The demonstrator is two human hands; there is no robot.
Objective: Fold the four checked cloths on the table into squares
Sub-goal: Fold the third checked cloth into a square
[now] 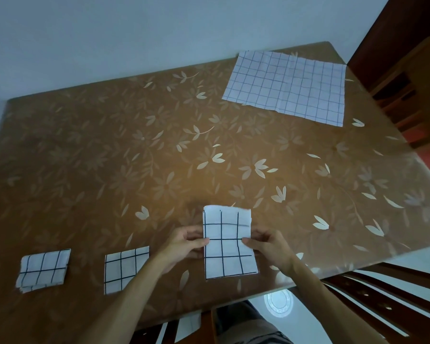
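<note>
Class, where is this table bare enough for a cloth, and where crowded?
Free: the middle and far left of the table, beside the spread cloth. Crowded: the near edge, with the leftmost folded cloth, second folded cloth, and long cloth pinched by left hand and right hand.

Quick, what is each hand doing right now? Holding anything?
Left hand: pinches the left edge of the half-folded cloth.
Right hand: pinches the right edge of the same cloth.

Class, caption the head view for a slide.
Left hand and right hand pinch a part-folded cloth; two folded squares done, unfolded cloth waiting.
</note>
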